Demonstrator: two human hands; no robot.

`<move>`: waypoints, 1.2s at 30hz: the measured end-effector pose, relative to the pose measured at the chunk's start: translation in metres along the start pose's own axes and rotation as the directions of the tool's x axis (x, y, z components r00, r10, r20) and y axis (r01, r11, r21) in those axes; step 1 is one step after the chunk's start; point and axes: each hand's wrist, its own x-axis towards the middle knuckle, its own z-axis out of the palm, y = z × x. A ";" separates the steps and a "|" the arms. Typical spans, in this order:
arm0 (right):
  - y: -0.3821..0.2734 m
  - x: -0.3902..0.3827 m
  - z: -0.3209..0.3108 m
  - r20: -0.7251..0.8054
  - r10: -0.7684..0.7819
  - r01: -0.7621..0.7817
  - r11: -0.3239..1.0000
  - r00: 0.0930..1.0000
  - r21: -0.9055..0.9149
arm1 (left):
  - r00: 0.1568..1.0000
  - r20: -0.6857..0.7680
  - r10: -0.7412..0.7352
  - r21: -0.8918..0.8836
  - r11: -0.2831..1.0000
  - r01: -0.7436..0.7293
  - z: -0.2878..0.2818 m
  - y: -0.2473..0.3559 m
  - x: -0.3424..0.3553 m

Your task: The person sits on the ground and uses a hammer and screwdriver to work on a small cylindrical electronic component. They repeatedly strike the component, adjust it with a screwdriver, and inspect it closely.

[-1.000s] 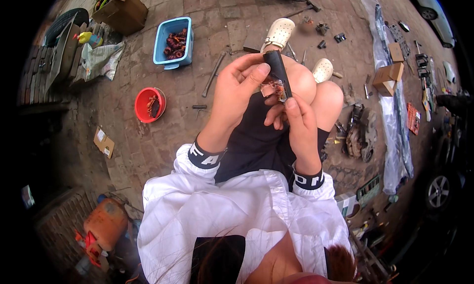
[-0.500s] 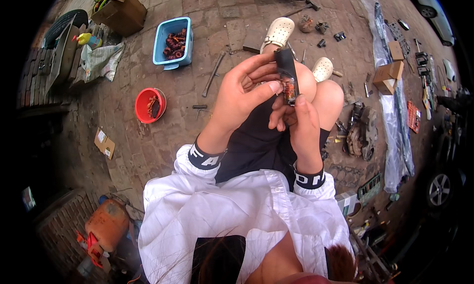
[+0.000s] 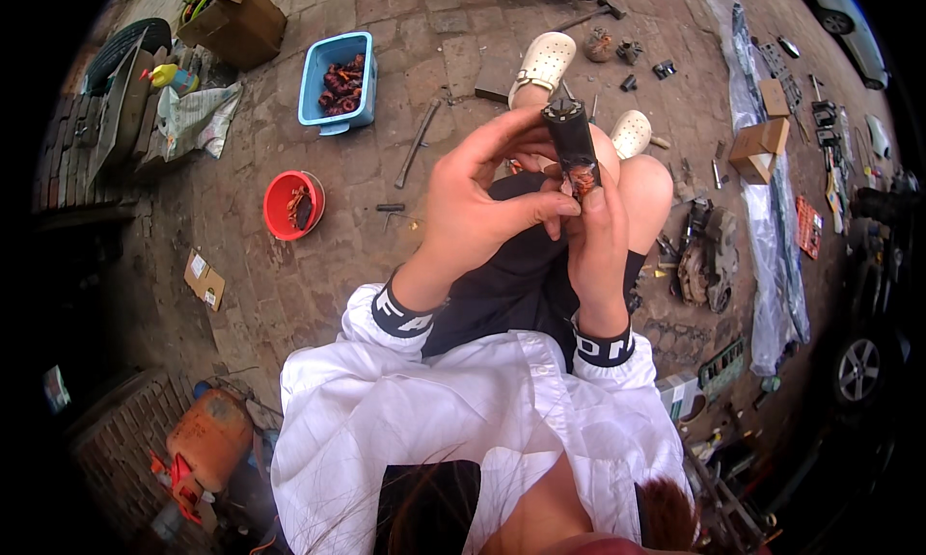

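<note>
Above my lap I hold a black cylindrical part (image 3: 571, 135) with reddish copper-coloured windings showing at its near end. Its exact kind I cannot make out. The far end is tipped up and shows a round, toothed or ribbed face. My left hand (image 3: 473, 203) is closed on its left side, with the thumb stretched across to the copper-coloured end. At that same near end, my right hand (image 3: 600, 246) pinches the part between thumb and fingers. Some fingertips of both hands are hidden behind it.
On the brick floor to the left stand a red bucket (image 3: 271, 211) and a blue tub (image 3: 309, 92) with dark reddish coils inside. A long metal bar (image 3: 417, 145) lies nearby. To the right are metal parts (image 3: 712, 256), cardboard boxes (image 3: 758, 150) and plastic sheeting (image 3: 767, 295).
The black part has turned so that its far end face shows. It has shifted slightly right. My left thumb has moved right and nearer, toward my right thumb.
</note>
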 end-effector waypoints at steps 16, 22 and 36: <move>0.005 0.005 0.002 -0.134 -0.103 0.102 0.995 0.986 -0.016 | 0.990 -0.117 0.077 0.158 0.986 -0.058 0.010 -0.007 -0.001; 0.008 0.007 -0.002 -0.116 -0.042 0.044 0.999 0.992 0.023 | 0.996 -0.077 0.039 0.176 0.984 -0.025 0.008 -0.006 -0.002; 0.008 0.005 -0.001 -0.133 -0.020 0.007 0.995 0.991 -0.096 | 0.996 -0.072 0.059 0.255 0.966 -0.039 0.010 -0.008 -0.002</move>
